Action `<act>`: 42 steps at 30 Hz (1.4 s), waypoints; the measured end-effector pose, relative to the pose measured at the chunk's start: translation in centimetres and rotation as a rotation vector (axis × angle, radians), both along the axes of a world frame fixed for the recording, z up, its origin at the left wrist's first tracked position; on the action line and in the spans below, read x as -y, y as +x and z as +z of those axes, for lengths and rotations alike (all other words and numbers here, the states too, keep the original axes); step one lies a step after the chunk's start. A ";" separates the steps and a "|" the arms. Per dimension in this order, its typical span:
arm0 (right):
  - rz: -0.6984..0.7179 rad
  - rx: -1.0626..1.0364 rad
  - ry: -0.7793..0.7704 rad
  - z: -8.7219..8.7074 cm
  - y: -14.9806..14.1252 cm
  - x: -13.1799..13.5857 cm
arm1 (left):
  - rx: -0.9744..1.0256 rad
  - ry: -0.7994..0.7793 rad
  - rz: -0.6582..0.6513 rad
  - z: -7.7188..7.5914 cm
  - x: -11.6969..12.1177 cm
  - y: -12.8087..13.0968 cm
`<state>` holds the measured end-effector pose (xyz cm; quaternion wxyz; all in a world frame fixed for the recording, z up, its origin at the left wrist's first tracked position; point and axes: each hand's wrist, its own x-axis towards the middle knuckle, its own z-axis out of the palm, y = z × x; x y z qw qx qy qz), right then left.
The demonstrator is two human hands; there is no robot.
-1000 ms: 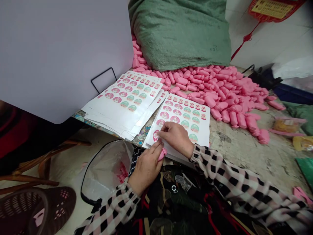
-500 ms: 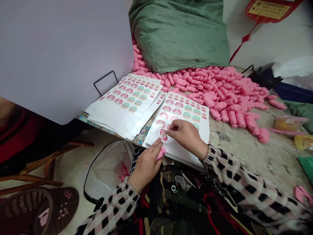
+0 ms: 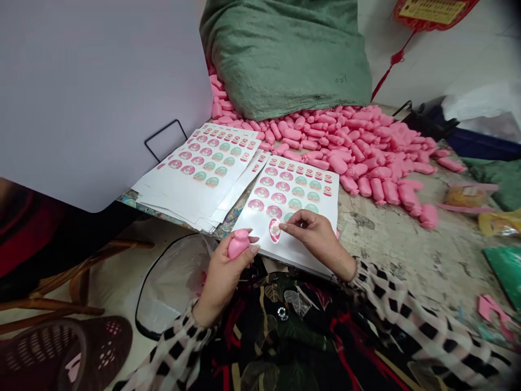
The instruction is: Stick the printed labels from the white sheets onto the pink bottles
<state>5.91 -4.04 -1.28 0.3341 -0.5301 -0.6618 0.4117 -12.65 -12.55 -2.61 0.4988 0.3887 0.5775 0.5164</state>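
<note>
My left hand [image 3: 223, 271] is closed round a small pink plastic bottle [image 3: 238, 244], held just off the front edge of the sticker sheet. Between the thumb and fingertips of my right hand [image 3: 311, 234] is an oval pink sticker [image 3: 274, 231], pinched at its right edge above the sheet. The white sticker sheet [image 3: 257, 231] lies at the table's front edge under my right hand, with rows of pink and green ovals and small red labels. To its left is a stack of similar sheets [image 3: 179, 198].
A large heap of pink bottles [image 3: 366, 146] spreads over the table [image 3: 378, 239] behind the sheets, below a green sack [image 3: 285, 60]. A pale panel [image 3: 101, 98] rises at the left. Under the table edge stands a clear-bagged bin [image 3: 171, 288]; a brown basket [image 3: 61, 353] is lower left.
My left hand has moved left and turned, bringing the pink bottle up into fuller view. My right hand has drawn the oval sticker away from the left hand. The whole view has shifted slightly.
</note>
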 end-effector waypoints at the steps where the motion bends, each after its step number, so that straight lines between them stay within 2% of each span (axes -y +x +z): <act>1: -0.005 -0.007 0.024 0.0 -0.1 0.3 | 0.109 -0.034 0.003 0.4 -0.3 0.4; 3: -0.001 0.012 0.087 0.1 -0.4 0.8 | 0.258 -0.070 -0.003 0.8 -1.1 1.2; 5: 0.028 0.066 0.151 0.4 -0.4 1.2 | 0.319 -0.077 0.006 0.9 -1.9 2.0; 10: 0.035 0.272 0.266 0.4 0.6 1.4 | 0.279 -0.054 0.064 0.6 -2.6 2.8; 12: -0.012 0.209 0.187 0.2 1.1 1.1 | 0.277 -0.074 0.049 0.7 -2.5 2.8; 17: 0.033 -0.298 -0.318 0.1 0.9 0.6 | 0.268 -0.134 0.007 1.2 -2.4 3.3; 19: 0.056 -0.406 -0.402 0.2 0.6 0.7 | 0.263 -0.139 -0.018 1.3 -2.3 3.5; 21: 0.075 -0.432 -0.406 0.1 0.4 0.8 | 0.249 -0.150 -0.051 1.3 -2.3 3.5; 24: 0.086 -0.351 -0.283 -0.2 0.3 1.1 | 0.227 -0.180 -0.103 1.2 -2.3 3.4; 28: 0.083 -0.067 0.125 -0.7 0.1 1.7 | 0.249 -0.204 -0.146 1.3 -2.5 3.1; 30: 0.066 -0.015 0.209 -0.8 0.1 1.8 | 0.266 -0.218 -0.140 1.5 -2.7 3.2; 32: 0.003 -0.074 0.147 -0.9 0.1 1.6 | 0.281 -0.223 -0.117 1.7 -2.8 3.3; 36: -0.119 -0.294 -0.149 -0.9 0.4 1.0 | 0.325 -0.211 -0.067 1.7 -2.9 3.5; 42: -0.046 -0.404 -0.365 -0.3 0.2 2.1 | 0.354 -0.165 -0.030 1.3 -2.8 3.5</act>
